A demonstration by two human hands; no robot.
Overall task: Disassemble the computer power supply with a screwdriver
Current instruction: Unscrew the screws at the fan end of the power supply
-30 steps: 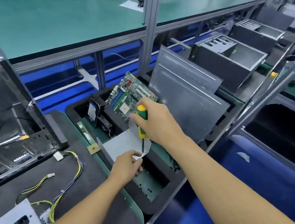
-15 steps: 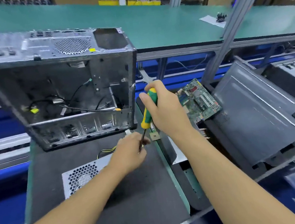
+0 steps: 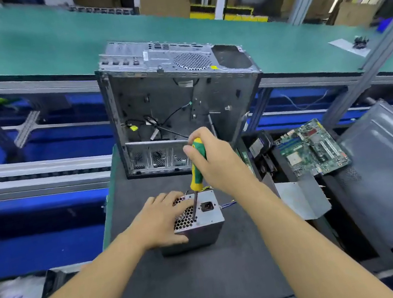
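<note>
The grey metal power supply (image 3: 208,215) stands on the dark mat (image 3: 186,280), its honeycomb grille and black power socket facing up. My left hand (image 3: 161,219) lies flat on the grille side and holds the box down. My right hand (image 3: 214,161) grips the green and yellow screwdriver (image 3: 197,170) nearly upright. The screwdriver's tip touches the top plate beside the grille, left of the socket. Coloured wires poke out behind and to the right of the box.
An emptied computer case (image 3: 177,100) stands open just behind the power supply. To the right lie a green motherboard (image 3: 312,149), a loose metal plate (image 3: 302,198) and a grey case panel (image 3: 388,168) in black trays. A green bench top (image 3: 44,52) runs across the back.
My view has swung left from the tray of parts to the mat. The power supply now stands upright, my left hand has settled on it, and the screwdriver tip has come down onto its top.
</note>
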